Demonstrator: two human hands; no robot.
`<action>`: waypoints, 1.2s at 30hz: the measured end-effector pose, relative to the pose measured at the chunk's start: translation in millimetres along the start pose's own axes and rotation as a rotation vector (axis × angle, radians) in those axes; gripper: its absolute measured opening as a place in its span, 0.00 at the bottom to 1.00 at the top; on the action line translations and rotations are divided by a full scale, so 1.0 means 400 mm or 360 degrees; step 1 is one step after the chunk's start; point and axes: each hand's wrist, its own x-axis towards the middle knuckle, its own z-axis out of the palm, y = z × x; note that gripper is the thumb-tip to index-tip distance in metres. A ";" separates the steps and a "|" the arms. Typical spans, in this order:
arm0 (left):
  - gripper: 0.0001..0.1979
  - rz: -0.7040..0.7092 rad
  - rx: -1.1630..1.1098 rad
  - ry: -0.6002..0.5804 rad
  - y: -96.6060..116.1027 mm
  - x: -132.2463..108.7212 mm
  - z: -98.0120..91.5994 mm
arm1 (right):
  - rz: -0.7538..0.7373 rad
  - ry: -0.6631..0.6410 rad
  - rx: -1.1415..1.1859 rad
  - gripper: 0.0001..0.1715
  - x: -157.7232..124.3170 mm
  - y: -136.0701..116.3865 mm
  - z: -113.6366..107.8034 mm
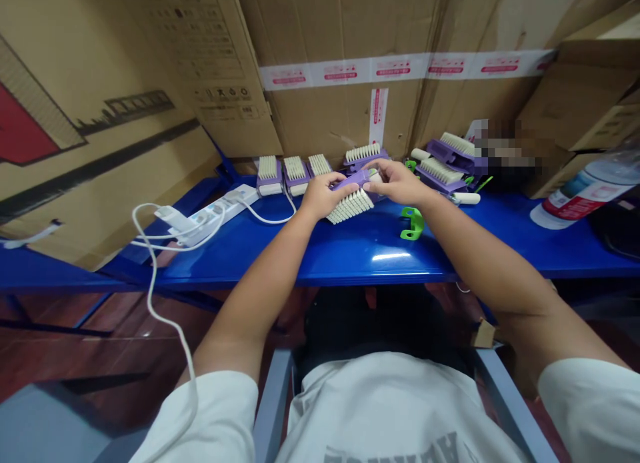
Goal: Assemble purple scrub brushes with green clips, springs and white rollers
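Note:
A purple brush with cream bristles [351, 207] is held in both hands above the blue table, bristles tilted down toward me. My left hand [321, 198] is closed around its left end, thumb along the purple back. At its right end, my right hand [397, 182] pinches near a small pale and green part [373, 176], partly covered by the fingers. Just beyond my hands stands another purple brush [363, 154]. A bright green U-shaped bracket [412, 223] with holes lies on the table below my right wrist.
Several similar brushes [269, 173] line the back left; more brushes [443, 172] pile up at right. A white power strip [210, 216] with cables lies on the blue table [320, 260]. A water bottle [575, 193] stands far right. Cardboard [340, 110] walls the back.

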 end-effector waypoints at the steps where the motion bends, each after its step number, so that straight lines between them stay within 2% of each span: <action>1: 0.28 0.0006 -0.0018 0.0009 -0.007 0.002 0.001 | 0.0017 0.0004 0.0026 0.36 -0.003 -0.001 -0.002; 4: 0.26 -0.0001 -0.0028 0.0071 -0.028 0.007 0.001 | 0.0066 0.0078 0.0114 0.37 -0.004 0.003 -0.007; 8: 0.24 -0.0049 0.0003 0.0154 -0.045 0.012 -0.006 | 0.0161 0.0349 0.0269 0.36 0.006 0.029 -0.028; 13: 0.30 -0.0266 -0.0137 0.0104 -0.047 0.011 -0.002 | 0.0317 0.0559 0.0588 0.34 0.017 0.050 -0.056; 16: 0.29 -0.0333 -0.0149 -0.0093 -0.039 0.005 0.013 | 0.0294 0.0554 0.0740 0.37 0.015 0.035 -0.041; 19: 0.31 -0.0267 -0.0268 -0.0271 -0.032 0.000 0.034 | 0.0261 0.0449 0.0771 0.39 0.009 0.013 -0.011; 22: 0.33 -0.0269 -0.0381 -0.0196 -0.035 0.003 0.046 | 0.0219 0.0401 0.0737 0.37 0.006 0.001 0.009; 25: 0.34 -0.0289 -0.0444 -0.0052 -0.052 0.011 0.039 | 0.0255 0.0419 0.0791 0.30 0.008 0.009 0.009; 28: 0.46 -0.0181 -0.0410 0.0064 -0.069 0.016 0.014 | 0.0362 0.0439 0.0841 0.24 0.013 0.028 0.004; 32: 0.68 0.0120 -0.0039 0.0094 -0.066 0.013 -0.021 | 0.0456 0.0424 0.0801 0.22 0.016 0.051 0.001; 34: 0.71 0.0207 0.0093 0.0031 -0.054 0.007 -0.031 | 0.0481 0.0442 0.0797 0.22 0.017 0.057 -0.003; 36: 0.64 0.0226 0.0159 0.0016 -0.040 0.001 -0.036 | 0.0518 0.0461 0.0818 0.20 0.017 0.055 -0.009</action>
